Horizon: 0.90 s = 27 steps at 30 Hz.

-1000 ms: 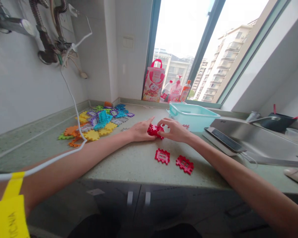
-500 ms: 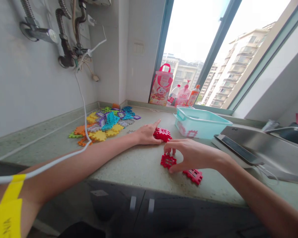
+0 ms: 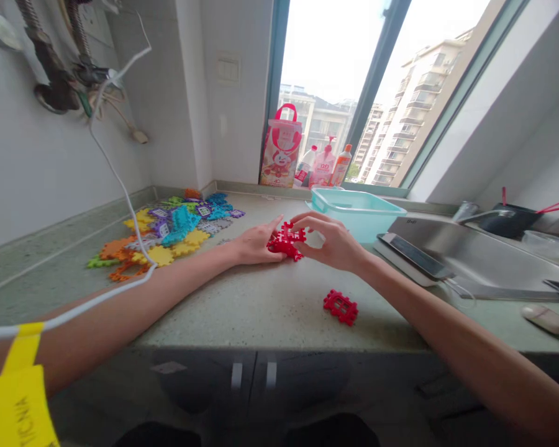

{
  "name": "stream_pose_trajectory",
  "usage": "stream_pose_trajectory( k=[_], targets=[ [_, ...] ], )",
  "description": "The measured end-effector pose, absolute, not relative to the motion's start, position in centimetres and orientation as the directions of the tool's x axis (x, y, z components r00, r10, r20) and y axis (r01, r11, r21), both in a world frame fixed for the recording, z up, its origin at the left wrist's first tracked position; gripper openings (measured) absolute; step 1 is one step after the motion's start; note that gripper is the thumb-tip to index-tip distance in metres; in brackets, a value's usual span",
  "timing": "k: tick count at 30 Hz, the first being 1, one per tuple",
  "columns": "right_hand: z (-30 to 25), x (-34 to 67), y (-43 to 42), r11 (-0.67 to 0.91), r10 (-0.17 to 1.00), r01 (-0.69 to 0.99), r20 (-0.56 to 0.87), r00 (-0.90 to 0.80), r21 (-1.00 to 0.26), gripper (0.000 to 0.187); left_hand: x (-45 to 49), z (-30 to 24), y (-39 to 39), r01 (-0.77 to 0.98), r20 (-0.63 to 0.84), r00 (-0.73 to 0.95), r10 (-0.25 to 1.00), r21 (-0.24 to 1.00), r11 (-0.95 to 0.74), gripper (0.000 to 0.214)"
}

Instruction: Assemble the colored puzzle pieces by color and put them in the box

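Observation:
Red interlocking building tiles with notched edges are bunched between my two hands in the middle of the counter. My left hand is closed around their left side, thumb and fingers partly hiding them. From the right, my right hand pinches a red tile that stands up against the others. Whether the tiles are locked together I cannot tell. One more red tile with a window-like grid lies loose on the counter, below my right wrist and untouched.
Tiles in several colours are heaped at the back left. A white cable crosses over my left forearm. Behind my right hand stands a turquoise plastic basin; a phone lies beside the steel sink.
My right hand has lifted one red tile off the counter and brought it up to the tiles in my left hand. The other loose tile stays lying. The view has swung right.

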State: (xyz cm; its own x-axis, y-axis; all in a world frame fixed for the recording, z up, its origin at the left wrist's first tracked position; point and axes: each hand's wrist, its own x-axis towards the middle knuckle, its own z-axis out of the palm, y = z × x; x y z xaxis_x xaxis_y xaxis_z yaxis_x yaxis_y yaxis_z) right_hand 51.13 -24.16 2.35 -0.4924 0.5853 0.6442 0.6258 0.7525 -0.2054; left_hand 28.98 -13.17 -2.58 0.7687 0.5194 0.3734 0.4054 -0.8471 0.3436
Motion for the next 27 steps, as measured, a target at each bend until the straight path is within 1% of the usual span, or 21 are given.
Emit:
stream_pose_trajectory(
  k=[2, 5, 7, 9, 11, 15, 16, 17, 18, 19, 20, 21, 22, 23, 24, 27],
  targets=[
    [1.8, 51.6, -23.0, 0.739, 0.573, 0.642, 0.692, -0.439, -0.205, 0.018, 29.0, -2.5, -13.1, 0.384, 0.389, 0.776, 0.496, 0.332, -0.862, 0.101],
    [0.8, 52.0, -21.6, 0.712, 0.603, 0.656, 0.696, -0.390, -0.250, 0.016, 29.0, -2.5, -13.1, 0.381, 0.387, 0.779, 0.494, 0.334, -0.862, 0.103],
    [0.2, 52.1, -21.1, 0.694, 0.643, 0.668, 0.646, -0.410, -0.267, 0.015, 29.0, -2.5, -13.1, 0.401, 0.371, 0.774, 0.513, 0.340, -0.851, 0.107],
    [-0.2, 52.2, -20.9, 0.679, 0.685, 0.681, 0.571, -0.453, -0.275, 0.017, 29.0, -2.5, -13.1, 0.426, 0.354, 0.766, 0.536, 0.344, -0.837, 0.110],
    [-0.3, 52.1, -20.9, 0.663, 0.711, 0.694, 0.526, -0.466, -0.282, 0.020, 28.9, -2.5, -13.1, 0.437, 0.347, 0.763, 0.545, 0.345, -0.831, 0.111],
    [1.0, 52.1, -21.8, 0.670, 0.676, 0.701, 0.591, -0.440, -0.244, 0.023, 28.9, -2.4, -13.1, 0.435, 0.353, 0.761, 0.545, 0.346, -0.831, 0.112],
    [1.7, 52.3, -22.2, 0.677, 0.674, 0.693, 0.588, -0.447, -0.249, 0.024, 28.9, -2.4, -13.2, 0.437, 0.351, 0.758, 0.549, 0.351, -0.828, 0.112],
    [2.5, 52.7, -22.8, 0.681, 0.690, 0.679, 0.550, -0.471, -0.274, 0.025, 28.9, -2.4, -13.2, 0.444, 0.346, 0.755, 0.557, 0.355, -0.823, 0.112],
    [3.4, 53.1, -23.4, 0.677, 0.721, 0.663, 0.468, -0.511, -0.319, 0.025, 28.8, -2.3, -13.2, 0.454, 0.341, 0.750, 0.567, 0.358, -0.816, 0.113],
    [4.3, 53.6, -24.2, 0.657, 0.754, 0.651, 0.332, -0.567, -0.381, 0.026, 28.8, -2.3, -13.3, 0.466, 0.337, 0.744, 0.577, 0.357, -0.810, 0.113],
    [5.1, 54.2, -25.0, 0.623, 0.763, 0.645, 0.163, -0.625, -0.443, 0.029, 28.8, -2.2, -13.3, 0.480, 0.336, 0.736, 0.587, 0.351, -0.804, 0.114],
    [5.8, 54.7, -25.9, 0.590, 0.743, 0.648, 0.010, -0.669, -0.482, 0.035, 28.7, -2.2, -13.3, 0.493, 0.338, 0.729, 0.595, 0.344, -0.799, 0.114],
    [6.4, 55.1, -26.7, 0.567, 0.713, 0.658, -0.105, -0.694, -0.495, 0.042, 28.6, -2.2, -13.3, 0.503, 0.341, 0.722, 0.601, 0.337, -0.796, 0.114],
    [6.7, 55.3, -27.4, 0.555, 0.692, 0.672, -0.177, -0.700, -0.491, 0.048, 28.5, -2.1, -13.3, 0.509, 0.343, 0.719, 0.605, 0.332, -0.794, 0.114],
    [6.8, 55.3, -28.0, 0.549, 0.689, 0.692, -0.215, -0.692, -0.469, 0.054, 28.5, -2.1, -13.2, 0.513, 0.343, 0.716, 0.608, 0.331, -0.792, 0.113],
    [6.1, 54.5, -28.6, 0.536, 0.737, 0.759, -0.233, -0.635, -0.370, 0.061, 28.3, -2.0, -13.3, 0.522, 0.337, 0.715, 0.613, 0.327, -0.788, 0.112]
  ],
)
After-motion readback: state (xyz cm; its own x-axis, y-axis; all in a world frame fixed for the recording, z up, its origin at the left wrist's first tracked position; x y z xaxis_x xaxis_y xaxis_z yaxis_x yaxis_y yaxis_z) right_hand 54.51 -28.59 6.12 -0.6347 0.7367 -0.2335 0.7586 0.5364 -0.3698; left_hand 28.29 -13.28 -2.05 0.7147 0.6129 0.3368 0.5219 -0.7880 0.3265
